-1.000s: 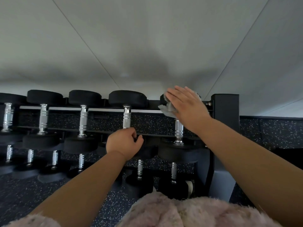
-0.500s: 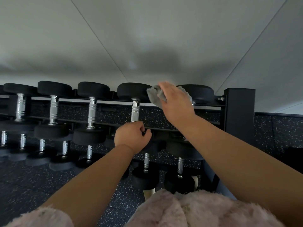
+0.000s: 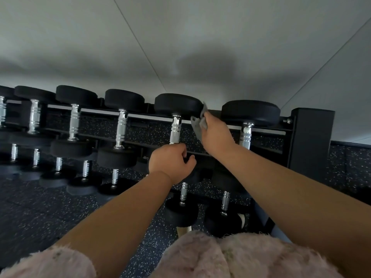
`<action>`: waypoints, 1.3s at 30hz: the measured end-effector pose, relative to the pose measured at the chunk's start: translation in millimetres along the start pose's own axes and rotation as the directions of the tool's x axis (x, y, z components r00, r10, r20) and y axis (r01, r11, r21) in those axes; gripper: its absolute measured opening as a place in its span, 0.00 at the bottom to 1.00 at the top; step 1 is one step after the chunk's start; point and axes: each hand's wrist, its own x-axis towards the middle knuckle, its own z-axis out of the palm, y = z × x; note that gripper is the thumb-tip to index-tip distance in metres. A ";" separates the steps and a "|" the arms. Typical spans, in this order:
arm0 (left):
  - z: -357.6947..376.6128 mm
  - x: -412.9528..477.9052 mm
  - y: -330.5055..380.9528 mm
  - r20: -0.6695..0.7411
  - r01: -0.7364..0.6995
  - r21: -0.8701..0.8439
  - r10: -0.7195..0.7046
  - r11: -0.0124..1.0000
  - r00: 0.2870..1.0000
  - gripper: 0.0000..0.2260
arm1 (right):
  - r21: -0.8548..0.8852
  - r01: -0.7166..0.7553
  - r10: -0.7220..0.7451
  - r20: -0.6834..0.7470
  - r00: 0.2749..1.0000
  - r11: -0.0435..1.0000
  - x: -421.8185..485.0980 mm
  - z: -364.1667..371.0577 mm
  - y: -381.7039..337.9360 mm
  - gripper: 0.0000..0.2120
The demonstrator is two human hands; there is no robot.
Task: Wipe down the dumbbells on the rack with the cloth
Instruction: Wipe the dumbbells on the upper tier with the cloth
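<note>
1. Right hand (image 3: 215,135) pinches a small grey cloth (image 3: 197,125), fingers curled round it. The cloth touches the right edge of the far head of a chrome-handled black rubber dumbbell (image 3: 175,128).
2. This dumbbell sits on the top tier of the black steel rack (image 3: 311,137), second from the right-end post.
3. Left hand (image 3: 170,163) has its fingers curled over the same dumbbell's near head. Contact under the palm is hidden.

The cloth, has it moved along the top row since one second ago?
Yes. The cloth went left, away from the rack post: off the end dumbbell head to the next head.
</note>
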 end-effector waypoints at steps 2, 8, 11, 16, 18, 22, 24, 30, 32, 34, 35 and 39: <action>-1.2 -0.4 1.6 0.001 -0.007 0.003 0.007 1.000 1.000 0.13 | 0.011 0.051 -0.050 -0.052 0.997 0.999 -1.7 -2.7 5.1 0.10; -1.6 0.5 1.8 0.009 0.000 -0.002 0.000 1.000 1.000 0.13 | 0.137 0.192 -0.178 -0.104 0.978 0.972 7.2 -16.2 -28.5 0.05; -1.9 -0.1 1.7 0.003 0.002 0.005 -0.002 1.000 1.000 0.13 | 0.069 0.112 -0.112 -0.007 0.994 0.991 8.5 -10.2 -13.8 0.17; -0.2 0.7 1.3 0.022 -0.002 0.018 0.001 1.000 1.000 0.13 | -0.032 -0.125 0.126 0.044 0.991 0.992 -7.2 -6.5 10.2 0.20; -1.1 0.8 1.3 0.021 -0.011 0.018 0.010 1.000 1.000 0.13 | 0.039 -0.117 0.116 0.018 0.993 0.992 -17.2 -4.0 16.2 0.19; -0.5 -0.8 0.3 0.013 -0.031 0.002 0.031 1.000 0.999 0.13 | 0.087 -0.136 0.137 -0.012 0.990 0.987 -26.4 -6.5 15.3 0.05; -2.3 -1.2 1.6 0.007 -0.036 -0.002 0.036 0.999 0.999 0.13 | 0.055 -0.177 0.177 0.003 0.984 0.983 -31.4 -13.6 9.2 0.16; -8.1 2.2 3.8 0.024 -0.039 0.002 0.039 0.999 0.999 0.14 | 0.123 -0.213 0.228 -0.124 0.966 0.969 -54.9 -17.7 -2.7 0.15; -10.3 1.7 6.2 0.007 -0.047 -0.007 0.047 0.999 0.999 0.13 | 0.163 -0.238 0.267 -0.190 0.945 0.958 -70.7 -15.1 -7.6 0.12; -8.8 1.4 2.2 -0.011 -0.061 -0.029 0.061 0.998 0.998 0.13 | 0.184 -0.261 0.303 -0.258 0.917 0.948 -89.3 -10.5 -16.5 0.11; -7.7 -0.4 0.5 -0.028 -0.062 -0.057 0.061 0.996 0.998 0.13 | 0.190 -0.261 0.308 -0.286 0.908 0.946 -100.0 -7.9 -21.0 0.11; -5.3 -10.1 -6.2 -0.100 -0.100 -0.155 0.085 0.983 0.991 0.13 | 0.222 -0.226 0.295 -0.359 0.885 0.949 -144.3 2.2 -37.8 0.10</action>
